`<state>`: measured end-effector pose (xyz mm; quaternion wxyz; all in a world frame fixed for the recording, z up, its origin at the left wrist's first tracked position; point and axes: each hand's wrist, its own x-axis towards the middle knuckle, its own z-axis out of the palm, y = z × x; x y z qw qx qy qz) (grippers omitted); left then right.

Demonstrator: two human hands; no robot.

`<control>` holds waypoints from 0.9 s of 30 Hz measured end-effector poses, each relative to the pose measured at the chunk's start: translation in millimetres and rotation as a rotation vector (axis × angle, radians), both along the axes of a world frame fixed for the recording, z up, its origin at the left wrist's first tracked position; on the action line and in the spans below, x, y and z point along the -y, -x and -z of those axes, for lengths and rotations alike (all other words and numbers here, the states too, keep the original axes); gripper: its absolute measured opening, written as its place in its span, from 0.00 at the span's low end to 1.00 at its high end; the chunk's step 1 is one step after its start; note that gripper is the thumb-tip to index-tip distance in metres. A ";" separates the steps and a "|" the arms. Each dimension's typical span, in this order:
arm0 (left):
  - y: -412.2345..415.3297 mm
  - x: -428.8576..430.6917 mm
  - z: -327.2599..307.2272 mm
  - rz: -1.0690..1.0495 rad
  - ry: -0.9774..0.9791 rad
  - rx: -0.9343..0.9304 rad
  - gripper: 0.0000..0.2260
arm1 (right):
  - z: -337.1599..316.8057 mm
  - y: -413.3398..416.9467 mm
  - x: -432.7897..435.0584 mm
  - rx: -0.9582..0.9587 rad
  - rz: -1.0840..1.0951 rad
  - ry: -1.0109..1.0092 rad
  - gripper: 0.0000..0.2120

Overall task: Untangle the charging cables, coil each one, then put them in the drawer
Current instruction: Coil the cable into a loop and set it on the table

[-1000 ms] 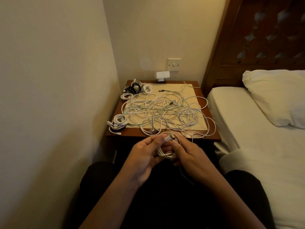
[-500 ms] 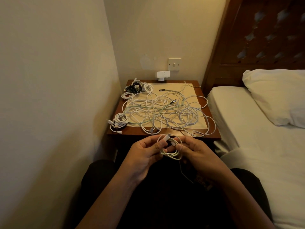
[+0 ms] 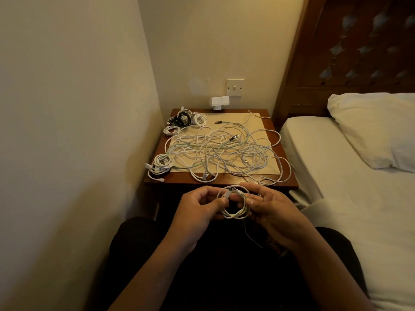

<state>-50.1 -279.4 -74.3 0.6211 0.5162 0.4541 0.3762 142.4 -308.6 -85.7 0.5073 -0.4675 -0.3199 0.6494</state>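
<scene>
both hands [image 3: 233,205] pinch small white cable coil [image 3: 234,213].

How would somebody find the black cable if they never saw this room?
Find the brown wooden bedside table beside the white bed. On its far left corner sits a heap of coiled white cables. The black coiled cable there is the only dark one.

No legible text, brand, number or label anywhere in view. Faint circular mark on face of white adapter [image 3: 220,100], below wall switch [image 3: 235,87]; too small to identify as a logo. Connectors of tangled cables [image 3: 202,142] too small to read.
</scene>
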 end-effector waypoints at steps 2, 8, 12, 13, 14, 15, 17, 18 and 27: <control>1.3 -2.5 -0.4 0.032 0.037 0.027 0.09 | -2.9 1.4 1.7 0.034 0.033 0.004 0.19; 1.0 -4.6 3.1 0.063 0.137 0.131 0.12 | -11.9 7.0 7.6 0.338 0.124 -0.085 0.18; -0.3 -5.0 3.5 0.062 0.170 0.195 0.15 | -10.9 10.2 12.1 0.664 0.115 -0.107 0.15; -0.7 -5.5 3.8 0.058 0.191 0.208 0.16 | -10.1 11.3 13.1 0.695 0.129 -0.124 0.14; -1.0 -6.5 4.2 0.052 0.215 0.215 0.15 | -9.8 12.3 13.9 0.723 0.143 -0.142 0.13; -1.5 -7.8 4.9 0.048 0.241 0.217 0.13 | -9.8 13.3 14.4 0.751 0.155 -0.154 0.12; -1.6 -9.5 5.8 0.061 0.316 0.256 0.10 | -9.0 15.5 14.6 0.753 0.185 -0.164 0.12; -1.1 -10.1 6.1 0.081 0.368 0.308 0.11 | -8.8 16.3 14.3 0.720 0.204 -0.164 0.13; 0.7 -4.9 13.2 0.173 0.509 0.586 0.17 | -13.6 17.3 13.1 0.455 0.259 -0.158 0.13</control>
